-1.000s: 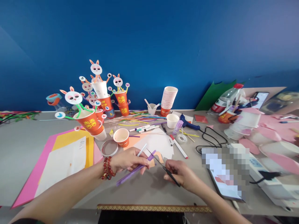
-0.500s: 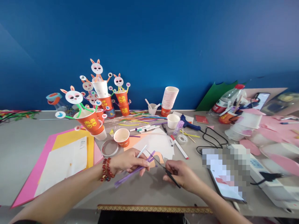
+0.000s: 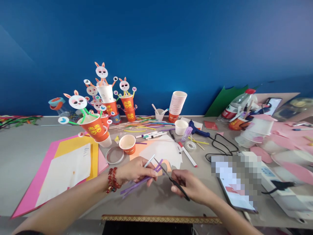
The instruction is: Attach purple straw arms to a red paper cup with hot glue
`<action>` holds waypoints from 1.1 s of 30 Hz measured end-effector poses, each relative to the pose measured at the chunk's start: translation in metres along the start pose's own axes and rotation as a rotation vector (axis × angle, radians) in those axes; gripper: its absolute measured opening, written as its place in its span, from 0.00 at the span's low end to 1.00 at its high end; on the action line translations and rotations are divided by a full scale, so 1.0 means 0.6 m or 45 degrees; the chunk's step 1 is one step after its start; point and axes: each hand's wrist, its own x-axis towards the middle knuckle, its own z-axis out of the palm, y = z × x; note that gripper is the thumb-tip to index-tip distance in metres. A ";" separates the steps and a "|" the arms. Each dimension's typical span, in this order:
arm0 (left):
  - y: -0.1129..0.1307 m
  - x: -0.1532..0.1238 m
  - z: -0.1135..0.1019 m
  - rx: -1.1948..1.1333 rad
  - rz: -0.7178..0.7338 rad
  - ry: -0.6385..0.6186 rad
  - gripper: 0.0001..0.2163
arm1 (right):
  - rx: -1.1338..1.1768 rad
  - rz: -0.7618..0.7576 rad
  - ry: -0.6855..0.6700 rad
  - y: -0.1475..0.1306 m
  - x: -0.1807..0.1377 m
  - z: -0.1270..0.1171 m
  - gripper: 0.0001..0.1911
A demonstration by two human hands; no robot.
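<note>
My left hand [image 3: 140, 170] is closed around a few purple pipe cleaners [image 3: 133, 188], whose ends stick out on both sides of the fingers. A thin pale blue strip [image 3: 149, 161] slants up from the same grip. In my right hand [image 3: 184, 183] is a pair of scissors [image 3: 180, 189] with black handles. Its blades point up and left, close to the tips of the pale strip and the purple pieces; I cannot tell whether they touch. Beneath the hands lie an orange paper cutout [image 3: 167, 164] and white paper [image 3: 162, 150].
Rabbit-faced paper cups [image 3: 94, 129] stand at the back left. An orange cup [image 3: 127, 145] and a tape ring [image 3: 114, 155] sit beyond my left hand. Right of centre are a glue gun [image 3: 199, 130], a phone [image 3: 234, 192] and a power strip [image 3: 281, 192].
Both hands have shifted very slightly, and the scissors have dropped a little. The purple ends below my left hand have spread somewhat apart. Both grips are the same.
</note>
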 end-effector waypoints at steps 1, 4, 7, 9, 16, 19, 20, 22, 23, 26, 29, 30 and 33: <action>0.001 0.000 0.001 0.017 -0.012 -0.002 0.18 | 0.061 0.027 -0.025 -0.004 -0.001 0.001 0.32; 0.003 0.001 0.004 0.044 -0.029 0.000 0.19 | 0.189 0.090 -0.075 -0.013 -0.003 0.002 0.34; 0.003 0.000 0.004 0.047 -0.014 -0.004 0.18 | 0.211 0.100 -0.068 -0.015 -0.002 0.003 0.33; 0.002 0.000 0.003 0.055 -0.007 0.002 0.18 | 0.193 0.099 -0.056 -0.014 -0.002 0.003 0.33; -0.002 -0.001 -0.002 0.033 -0.037 -0.005 0.17 | 0.006 0.029 -0.002 -0.009 0.001 -0.002 0.30; -0.003 0.000 -0.003 0.002 -0.026 -0.015 0.17 | -0.023 -0.008 0.011 -0.004 0.005 -0.002 0.32; -0.003 0.000 -0.003 -0.012 -0.020 -0.019 0.16 | -0.044 -0.028 0.027 -0.001 0.006 -0.002 0.32; -0.004 0.000 -0.002 -0.038 -0.007 -0.020 0.16 | -0.099 -0.069 0.083 0.008 0.010 -0.002 0.33; -0.005 0.000 -0.002 -0.053 -0.004 -0.022 0.16 | -0.116 -0.075 0.110 0.013 0.011 -0.002 0.33; -0.009 0.001 0.000 -0.136 -0.007 -0.017 0.15 | -0.013 0.019 0.102 0.025 0.012 -0.001 0.31; -0.016 0.005 0.005 -0.256 0.023 0.048 0.17 | 0.147 0.068 0.098 0.026 0.011 0.003 0.29; -0.019 0.007 0.007 -0.294 0.037 0.095 0.17 | 0.183 0.042 0.124 0.023 0.012 0.005 0.28; -0.026 0.018 0.015 -0.421 0.099 0.276 0.19 | 0.293 -0.046 0.206 0.009 0.021 0.021 0.26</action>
